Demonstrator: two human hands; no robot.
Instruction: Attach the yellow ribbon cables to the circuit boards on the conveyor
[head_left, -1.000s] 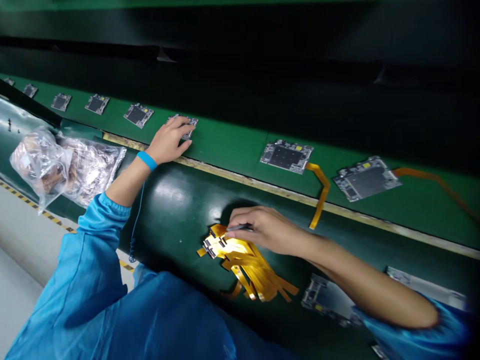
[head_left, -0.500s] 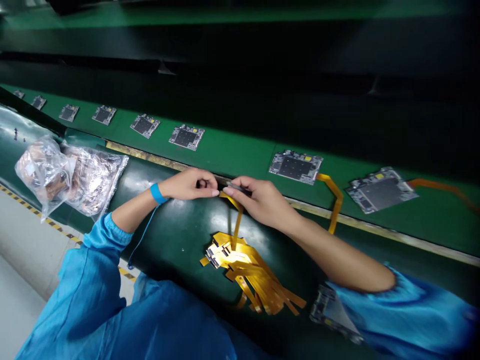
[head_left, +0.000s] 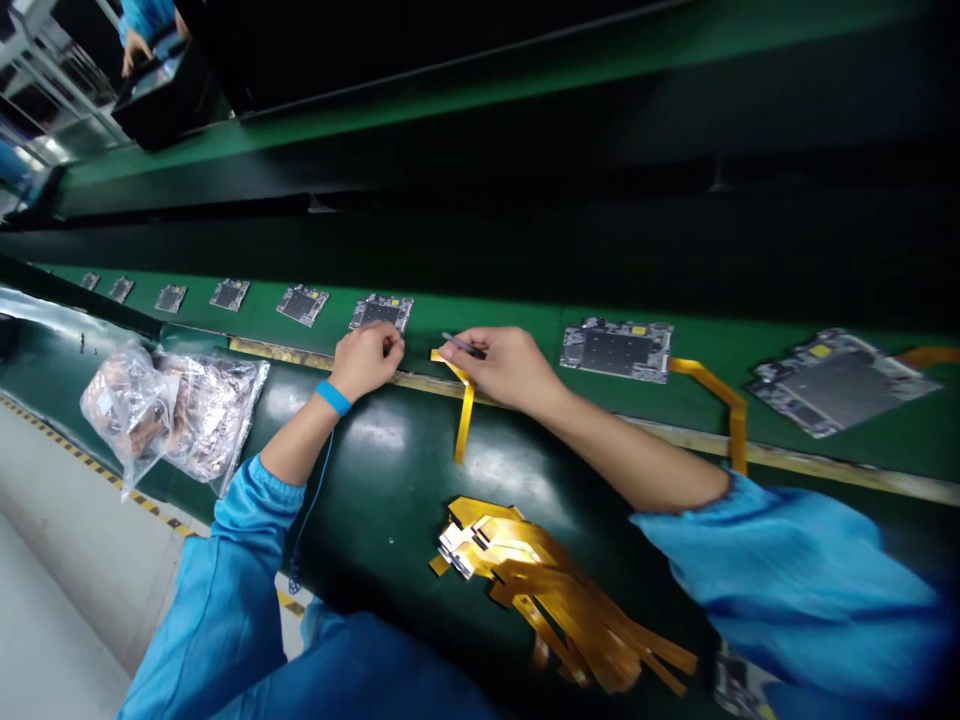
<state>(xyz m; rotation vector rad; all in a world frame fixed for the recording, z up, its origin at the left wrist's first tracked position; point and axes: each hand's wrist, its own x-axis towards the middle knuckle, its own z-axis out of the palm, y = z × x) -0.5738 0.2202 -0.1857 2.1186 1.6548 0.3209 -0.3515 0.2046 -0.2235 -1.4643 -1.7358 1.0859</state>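
My left hand (head_left: 366,360) is curled, fingertips resting at the near edge of a small circuit board (head_left: 382,312) on the green belt (head_left: 480,330). My right hand (head_left: 504,366) pinches dark tweezers (head_left: 463,346) that hold the top end of an orange flex cable (head_left: 463,412). The cable hangs down over the dark green bench. A pile of several more orange flex cables (head_left: 540,585) lies on the bench in front of me. A blue wrist strap (head_left: 332,397) with a cord is on my left wrist.
Several circuit boards (head_left: 229,293) lie in a row along the belt to the left. Two boards with orange cables attached, one (head_left: 616,349) and another (head_left: 838,380), lie to the right. A clear plastic bag (head_left: 169,408) sits on the bench at left. Another person's hand (head_left: 133,45) shows far back.
Both hands moved away from me to the belt's edge, carrying one flex cable up from the pile. The left hand now rests by the circuit board.
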